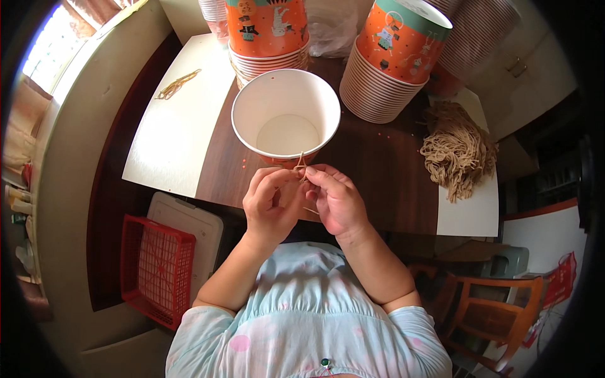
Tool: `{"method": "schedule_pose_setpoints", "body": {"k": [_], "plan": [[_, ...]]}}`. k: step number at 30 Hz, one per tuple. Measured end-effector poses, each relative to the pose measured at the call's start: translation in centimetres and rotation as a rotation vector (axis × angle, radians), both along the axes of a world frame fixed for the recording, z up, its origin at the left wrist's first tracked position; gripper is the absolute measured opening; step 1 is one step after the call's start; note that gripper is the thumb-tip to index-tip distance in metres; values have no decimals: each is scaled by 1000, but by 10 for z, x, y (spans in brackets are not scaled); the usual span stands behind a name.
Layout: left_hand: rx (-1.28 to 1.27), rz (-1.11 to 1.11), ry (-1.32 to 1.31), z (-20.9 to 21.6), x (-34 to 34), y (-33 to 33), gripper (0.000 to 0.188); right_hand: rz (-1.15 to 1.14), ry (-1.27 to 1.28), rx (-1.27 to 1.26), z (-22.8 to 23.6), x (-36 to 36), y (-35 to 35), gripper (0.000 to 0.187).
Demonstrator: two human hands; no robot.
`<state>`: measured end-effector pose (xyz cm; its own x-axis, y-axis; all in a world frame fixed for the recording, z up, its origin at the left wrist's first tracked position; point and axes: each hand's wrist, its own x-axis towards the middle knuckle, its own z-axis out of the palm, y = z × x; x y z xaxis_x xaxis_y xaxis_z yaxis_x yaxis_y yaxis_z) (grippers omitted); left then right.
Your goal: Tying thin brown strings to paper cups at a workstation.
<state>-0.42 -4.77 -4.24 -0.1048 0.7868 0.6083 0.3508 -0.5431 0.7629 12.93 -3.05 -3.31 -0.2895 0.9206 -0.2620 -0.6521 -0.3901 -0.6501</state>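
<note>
A round paper bucket [287, 94], white inside and orange outside, stands on the table in front of me with its mouth facing up. A thin tan cord [302, 159] passes over its near rim. My left hand [271, 201] and my right hand [338, 200] meet just below that rim. Both are closed, thumbs and fingertips pinching the cord between them. A loose end of it shows under the right fingers. The fingers hide most of the cord, so how it is looped or knotted cannot be made out.
Two tall stacks of nested orange buckets [268, 31] [384, 82] stand at the back. A heap of tan cords [459, 151] lies at the right, and several cords [178, 84] at the left. Below the table's left side are a red basket [157, 268] and a pale lid. A wooden chair [491, 309] stands right.
</note>
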Motion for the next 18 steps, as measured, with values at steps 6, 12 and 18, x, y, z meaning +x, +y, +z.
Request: {"method": "schedule_pose_setpoints", "body": {"k": [6, 12, 18], "plan": [[-51, 17, 28, 4, -3, 0, 25, -87, -144, 106, -6, -2, -1, 12], [-138, -28, -7, 11, -3, 0, 21, -103, -180, 119, -8, -2, -1, 14], [-181, -97, -90, 2, -7, 3, 16, -82, -143, 31, -4, -1, 4, 14]]}}
